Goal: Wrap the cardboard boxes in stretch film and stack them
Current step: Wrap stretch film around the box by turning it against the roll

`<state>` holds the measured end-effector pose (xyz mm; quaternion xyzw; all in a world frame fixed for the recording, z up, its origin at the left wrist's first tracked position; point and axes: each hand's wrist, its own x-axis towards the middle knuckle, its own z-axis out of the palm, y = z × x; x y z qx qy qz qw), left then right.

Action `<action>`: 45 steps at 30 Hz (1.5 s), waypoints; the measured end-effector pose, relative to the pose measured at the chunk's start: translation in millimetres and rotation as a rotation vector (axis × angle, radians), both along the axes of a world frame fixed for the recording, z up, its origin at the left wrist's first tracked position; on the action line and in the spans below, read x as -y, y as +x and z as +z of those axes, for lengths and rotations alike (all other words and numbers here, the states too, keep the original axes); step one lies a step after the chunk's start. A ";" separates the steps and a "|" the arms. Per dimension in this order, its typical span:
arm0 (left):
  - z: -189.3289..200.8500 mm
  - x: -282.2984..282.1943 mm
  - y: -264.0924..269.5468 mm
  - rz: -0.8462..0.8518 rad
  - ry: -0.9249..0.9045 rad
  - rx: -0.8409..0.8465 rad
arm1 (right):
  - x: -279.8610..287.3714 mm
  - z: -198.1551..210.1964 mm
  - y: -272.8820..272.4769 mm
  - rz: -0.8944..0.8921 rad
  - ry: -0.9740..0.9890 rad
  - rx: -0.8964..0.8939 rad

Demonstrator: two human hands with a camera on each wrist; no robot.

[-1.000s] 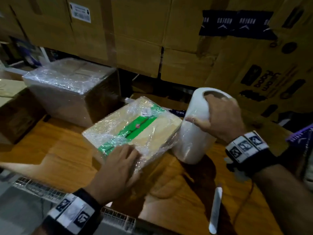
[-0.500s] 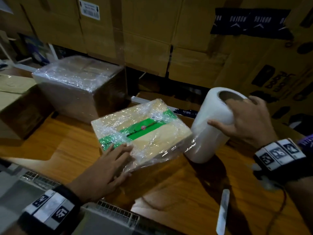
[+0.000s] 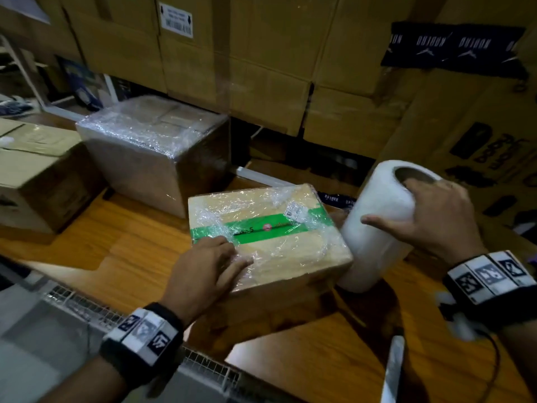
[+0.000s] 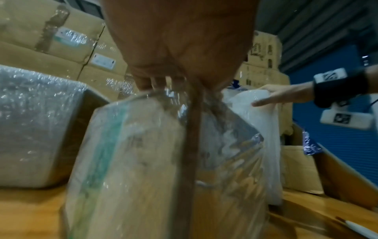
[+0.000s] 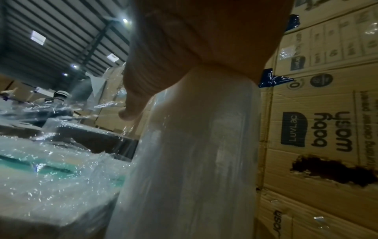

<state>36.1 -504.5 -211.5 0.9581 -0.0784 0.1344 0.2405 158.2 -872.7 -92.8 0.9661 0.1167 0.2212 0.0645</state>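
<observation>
A small cardboard box (image 3: pixel 279 242) with a green tape band lies flat on the wooden table (image 3: pixel 116 257), with crinkled stretch film over its top. My left hand (image 3: pixel 220 263) rests on its near-left corner, fingers laid flat on the film. In the left wrist view the same box (image 4: pixel 132 161) fills the middle below my left hand (image 4: pixel 174 48). My right hand (image 3: pixel 418 213) grips the white stretch film roll (image 3: pixel 374 234), which stands upright against the box's right side, with fingers hooked into the core and thumb on the outside. The right wrist view shows the roll (image 5: pixel 194 161) close up.
A larger film-wrapped box (image 3: pixel 154 149) stands behind to the left, and an unwrapped carton (image 3: pixel 35 181) sits at the far left. Stacked cartons (image 3: pixel 261 68) wall off the back and right. A white pen-like tool (image 3: pixel 392 370) lies near the front edge. A wire rack (image 3: pixel 87 309) borders the near-left.
The small box has come down from a tilt to lie flat, and it has turned so the green band runs across. The roll now stands closer against its right side.
</observation>
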 end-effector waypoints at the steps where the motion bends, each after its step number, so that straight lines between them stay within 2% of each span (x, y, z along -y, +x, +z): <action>1: -3.0 2.0 0.0 0.060 -0.082 0.016 | -0.8 0.3 -1.3 0.004 0.003 -0.003; 3: -3.4 4.4 -0.6 0.137 -0.285 0.012 | -0.1 0.3 -1.6 0.014 0.011 -0.019; 5: -0.5 5.8 0.8 0.160 -0.379 -0.022 | 3.5 1.1 -0.4 0.046 0.025 -0.036; 6: 1.8 6.5 1.4 0.160 -0.343 -0.030 | 5.8 1.7 0.2 0.072 0.033 -0.044; 10: 6.1 8.5 -0.8 0.128 0.002 0.046 | 14.8 3.6 2.4 0.167 0.084 -0.098; 15: 6.1 12.1 -17.4 0.162 0.104 0.216 | 13.0 -1.2 6.8 0.143 0.125 -0.060; 19: -8.6 38.0 -18.7 0.035 0.238 0.258 | 11.5 -4.0 7.7 0.099 0.093 -0.044; 24: -19.4 60.5 -9.4 0.126 0.248 0.097 | 12.8 -5.0 5.5 0.122 0.069 -0.062; 29: -30.5 48.8 1.8 0.044 0.341 0.156 | 30.8 0.4 5.4 0.288 0.161 -0.167; 34: -33.4 12.8 3.3 -0.149 0.376 0.223 | 36.0 6.9 -2.7 0.242 0.087 -0.140; 38: -32.6 -16.5 4.8 -0.247 0.362 0.220 | 15.3 8.5 2.7 0.113 0.048 0.007; 40: -28.5 -16.6 5.9 -0.203 0.340 0.255 | 5.3 -1.2 3.7 0.001 0.071 0.062; 45: -12.0 35.1 20.1 0.167 0.298 0.260 | -14.8 -6.7 -4.8 -0.109 0.109 0.110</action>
